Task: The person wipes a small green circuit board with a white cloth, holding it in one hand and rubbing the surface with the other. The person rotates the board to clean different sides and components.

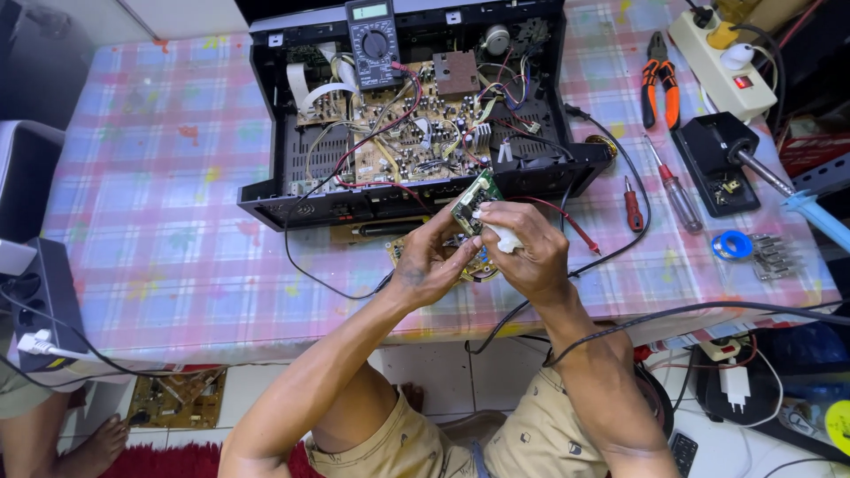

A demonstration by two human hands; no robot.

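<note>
My left hand holds a small green circuit board up by its lower edge, just in front of an opened black electronic device. My right hand grips a white wad of cloth or tissue and presses it against the right side of the small board. Under both hands lies a larger brownish circuit board on the chequered tablecloth. A red probe lead runs past my right hand.
A multimeter rests on the device's back edge. To the right lie orange pliers, two screwdrivers, a soldering iron stand, a power strip and a solder spool. Another circuit board lies on the floor.
</note>
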